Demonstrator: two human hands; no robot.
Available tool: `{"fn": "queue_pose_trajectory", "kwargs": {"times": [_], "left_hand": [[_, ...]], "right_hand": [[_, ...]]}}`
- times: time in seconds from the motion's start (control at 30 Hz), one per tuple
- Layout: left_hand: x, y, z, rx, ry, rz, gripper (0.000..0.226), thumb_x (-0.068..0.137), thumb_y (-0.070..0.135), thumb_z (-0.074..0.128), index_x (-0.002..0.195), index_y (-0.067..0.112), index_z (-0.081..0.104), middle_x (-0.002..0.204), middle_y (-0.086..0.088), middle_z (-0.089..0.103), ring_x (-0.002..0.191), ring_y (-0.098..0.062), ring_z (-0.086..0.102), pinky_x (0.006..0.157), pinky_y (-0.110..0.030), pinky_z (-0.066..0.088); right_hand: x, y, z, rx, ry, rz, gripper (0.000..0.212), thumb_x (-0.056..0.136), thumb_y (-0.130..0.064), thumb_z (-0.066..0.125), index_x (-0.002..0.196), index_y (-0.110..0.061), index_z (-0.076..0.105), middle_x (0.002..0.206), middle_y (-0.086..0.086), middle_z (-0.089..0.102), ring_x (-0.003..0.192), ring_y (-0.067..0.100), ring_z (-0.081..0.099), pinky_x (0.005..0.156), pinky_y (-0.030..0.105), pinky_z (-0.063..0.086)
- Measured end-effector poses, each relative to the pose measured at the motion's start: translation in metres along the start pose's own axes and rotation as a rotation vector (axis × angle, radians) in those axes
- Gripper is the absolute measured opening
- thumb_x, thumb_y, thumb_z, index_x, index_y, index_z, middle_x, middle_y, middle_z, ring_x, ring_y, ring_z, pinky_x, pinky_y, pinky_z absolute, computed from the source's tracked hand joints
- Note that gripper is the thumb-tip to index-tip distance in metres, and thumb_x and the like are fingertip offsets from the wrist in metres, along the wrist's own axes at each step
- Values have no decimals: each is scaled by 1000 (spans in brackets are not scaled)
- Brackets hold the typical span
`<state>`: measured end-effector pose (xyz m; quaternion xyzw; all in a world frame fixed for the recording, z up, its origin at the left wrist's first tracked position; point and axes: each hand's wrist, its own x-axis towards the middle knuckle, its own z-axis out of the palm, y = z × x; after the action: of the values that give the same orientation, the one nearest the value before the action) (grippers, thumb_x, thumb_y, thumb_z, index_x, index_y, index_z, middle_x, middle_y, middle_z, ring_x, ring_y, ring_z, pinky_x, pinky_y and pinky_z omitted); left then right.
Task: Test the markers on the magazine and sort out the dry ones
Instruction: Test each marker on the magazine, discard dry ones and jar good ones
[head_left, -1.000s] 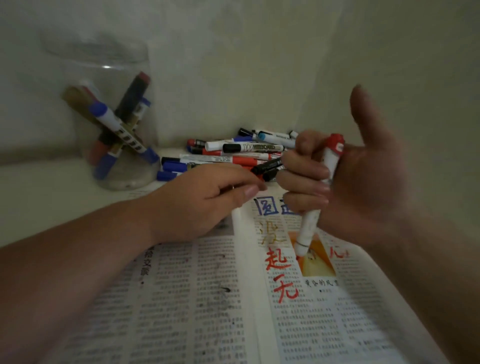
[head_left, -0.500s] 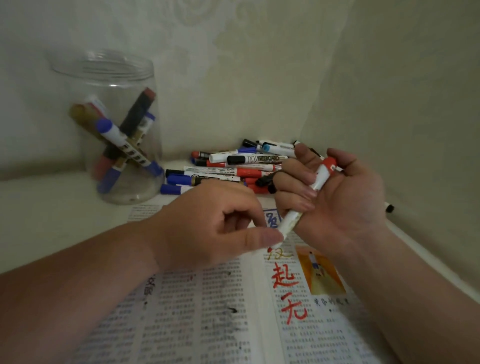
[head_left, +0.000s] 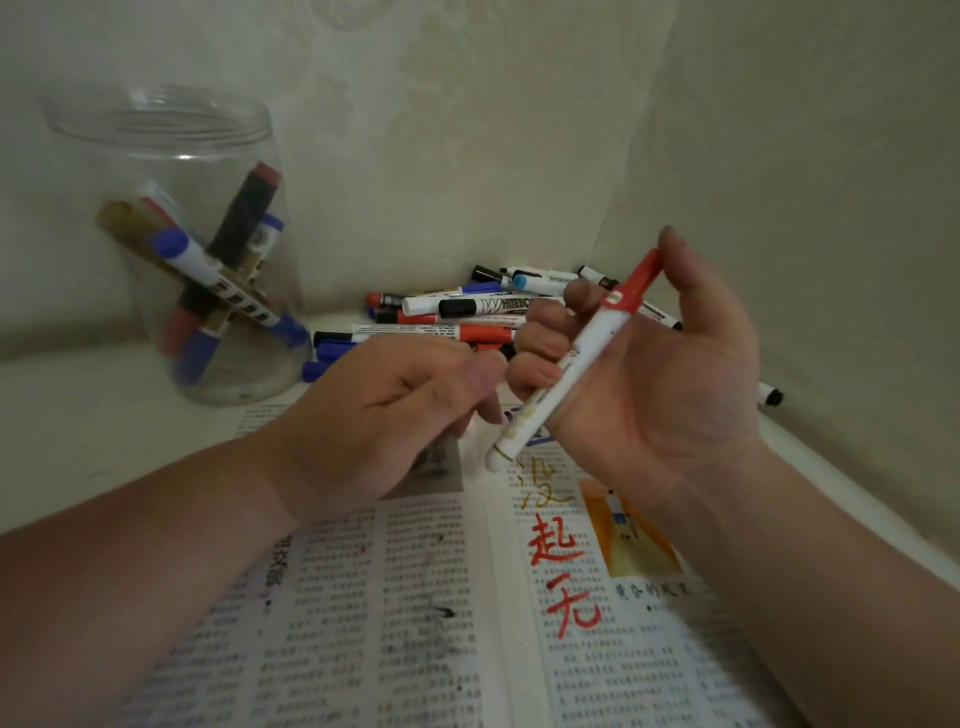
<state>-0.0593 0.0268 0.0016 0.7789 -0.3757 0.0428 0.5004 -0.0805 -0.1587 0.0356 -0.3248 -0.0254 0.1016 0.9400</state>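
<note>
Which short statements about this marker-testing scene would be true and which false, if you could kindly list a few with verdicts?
1. The right hand grips a white marker with its red end pointing up. True.
2. The clear jar is empty. False: several markers lean tilted inside it.
3. Red characters are written on the right page of the magazine. True.
4. The marker pile lies on the magazine. False: it lies beyond it on the table, in the corner.
5. One lone marker lies apart from the pile, by the right wall. True.
</note>
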Motion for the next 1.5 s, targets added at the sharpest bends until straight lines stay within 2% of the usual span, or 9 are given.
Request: {"fn": "queue_pose_trajectory", "kwargs": {"times": [0.27, 0.43, 0.63, 0.77, 0.93, 1.03, 1.1, 1.3, 1.5], "left_hand": [[2, 3, 5, 193, -27, 27, 16, 82, 57, 63, 71, 44, 62, 70, 10, 59, 67, -20, 58, 60, -39, 46], [2, -4, 2, 179, 195, 7, 17, 81, 49, 69, 73, 34, 66, 66, 7, 60, 61, -18, 57, 55, -35, 45], [7, -13, -2, 263, 377, -25, 14, 80, 39, 82, 83, 34, 69, 69, 11, 58, 65, -13, 55, 56, -20, 41], [7, -12, -8, 110, 455, -115, 19, 86, 53, 70, 89, 34, 70, 77, 5, 65, 68, -13, 59, 62, -32, 49], [3, -8, -17, -142, 288, -233, 42, 93, 65, 46, 109, 33, 68, 85, 22, 66, 83, 3, 61, 76, -20, 46], [1, -6, -22, -181, 226, -274, 40, 98, 58, 41, 101, 28, 68, 74, 23, 60, 71, 6, 55, 68, -15, 42], [1, -5, -22, -101, 172, -309, 39, 98, 59, 47, 94, 27, 69, 72, 10, 59, 67, 2, 53, 67, -24, 46], [1, -8, -22, 187, 68, -307, 33, 93, 59, 57, 99, 31, 72, 85, 14, 67, 78, -2, 61, 75, -38, 57], [1, -10, -24, 274, 56, -238, 23, 96, 51, 56, 94, 32, 69, 80, 16, 60, 76, -2, 55, 68, -32, 52]], "right_hand": [[6, 5, 1, 0, 30, -49, 17, 65, -13, 43, 81, -10, 50, 82, 13, 57, 68, 24, 55, 64, 33, 46], [8, 3, -6, -470, 42, -293, 16, 91, -11, 55, 103, -6, 63, 93, 14, 71, 81, 22, 68, 72, 34, 55], [8, 3, -4, -772, 184, -528, 11, 93, -22, 69, 89, -22, 78, 81, 1, 72, 69, 16, 59, 66, 32, 47], [18, -2, 17, -851, 251, -670, 15, 95, -8, 67, 103, -20, 63, 72, -4, 70, 62, 11, 62, 63, 29, 50], [33, -21, 72, -1010, 205, -857, 22, 89, -3, 68, 109, -13, 64, 72, -2, 74, 63, 13, 68, 56, 25, 54], [54, -28, 109, -968, 141, -833, 20, 80, -1, 66, 99, -7, 66, 77, 9, 73, 66, 22, 71, 55, 31, 54], [67, -26, 132, -971, 87, -807, 22, 79, -2, 68, 101, -3, 64, 83, 15, 73, 69, 25, 73, 56, 32, 55], [93, -5, 182, -1253, -23, -764, 21, 85, -8, 73, 104, -8, 63, 89, 9, 74, 73, 17, 75, 57, 29, 59], [106, 20, 183, -1555, -42, -491, 21, 81, -11, 77, 99, -14, 68, 93, 6, 75, 83, 25, 73, 56, 26, 55]]}}
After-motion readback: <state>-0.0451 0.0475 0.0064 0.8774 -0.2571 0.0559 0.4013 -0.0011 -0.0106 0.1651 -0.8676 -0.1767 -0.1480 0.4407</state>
